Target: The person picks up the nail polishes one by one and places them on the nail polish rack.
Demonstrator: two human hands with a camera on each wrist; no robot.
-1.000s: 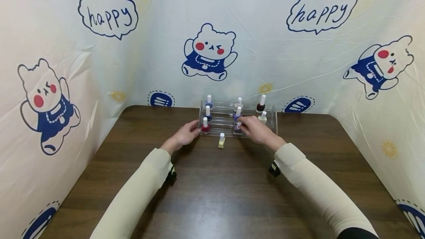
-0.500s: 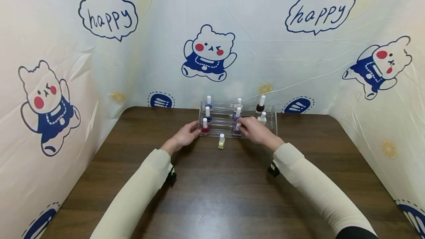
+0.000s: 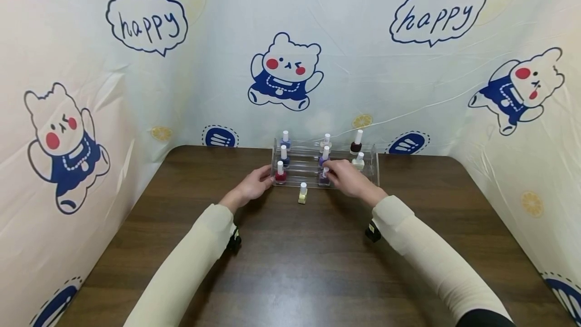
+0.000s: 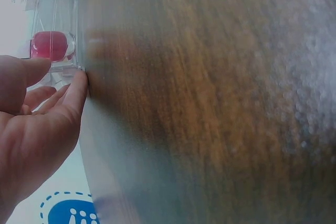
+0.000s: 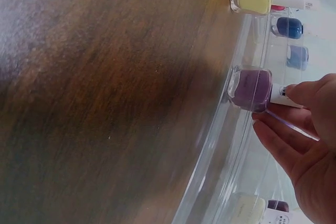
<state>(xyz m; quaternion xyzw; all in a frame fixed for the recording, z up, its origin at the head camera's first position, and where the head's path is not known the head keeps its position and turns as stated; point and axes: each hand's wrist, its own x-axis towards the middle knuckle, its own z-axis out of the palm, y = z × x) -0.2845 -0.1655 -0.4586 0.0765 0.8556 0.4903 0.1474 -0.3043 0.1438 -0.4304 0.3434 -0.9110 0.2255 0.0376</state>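
A clear tiered display rack [image 3: 301,168] stands at the back of the table with several white-capped nail polish bottles on it. My right hand [image 3: 350,178] pinches the white cap of a purple nail polish [image 5: 252,88], which sits upright on the front tier. At the rack's left end, my left hand [image 3: 252,184] grips the corner, thumb beside the red nail polish [image 4: 48,44] and a fingertip at the bottom edge. A yellow nail polish [image 3: 302,197] stands on the table just in front of the rack.
Behind the purple bottle is a violet one [image 3: 324,158]; dark blue [image 3: 285,159] and light blue [image 3: 285,142] bottles stand on the left. On the right are a dark red bottle [image 3: 356,148] and a pale one [image 3: 358,162]. A printed curtain [image 3: 204,74] encloses the table.
Almost nothing differs: both hands keep their places on the rack and the purple bottle's cap. The head view shifts very slightly.
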